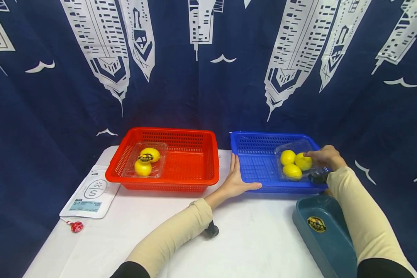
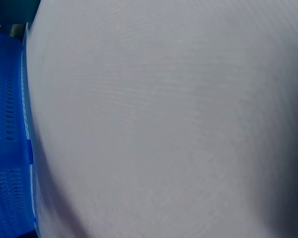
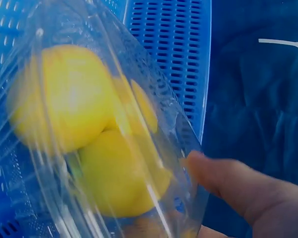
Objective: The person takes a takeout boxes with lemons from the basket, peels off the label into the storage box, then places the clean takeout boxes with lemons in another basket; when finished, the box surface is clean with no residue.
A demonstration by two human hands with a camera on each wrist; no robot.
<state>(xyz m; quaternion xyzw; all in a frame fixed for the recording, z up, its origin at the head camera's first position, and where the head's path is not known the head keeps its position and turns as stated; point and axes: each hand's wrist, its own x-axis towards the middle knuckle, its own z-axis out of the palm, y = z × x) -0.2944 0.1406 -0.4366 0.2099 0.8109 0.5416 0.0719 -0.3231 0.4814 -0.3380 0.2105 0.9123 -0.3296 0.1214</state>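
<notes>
A blue basket (image 1: 260,164) stands at the right of the white table (image 1: 257,239). Inside it, a clear plastic box (image 1: 293,162) holds three yellow lemons. My right hand (image 1: 319,157) grips that box at its right edge; in the right wrist view the thumb (image 3: 228,183) presses on the clear box (image 3: 89,134), with the blue basket wall (image 3: 173,44) behind it. My left hand (image 1: 238,179) rests flat against the basket's front left corner, fingers straight. The left wrist view shows only the blue basket (image 2: 5,148) and the table (image 2: 164,124).
A red basket (image 1: 191,162) at the left holds another clear box of lemons (image 1: 146,160). A teal tray (image 1: 323,239) lies at the front right. A white scale (image 1: 90,193) and a small red object (image 1: 77,226) sit at the left edge. A navy curtain hangs behind.
</notes>
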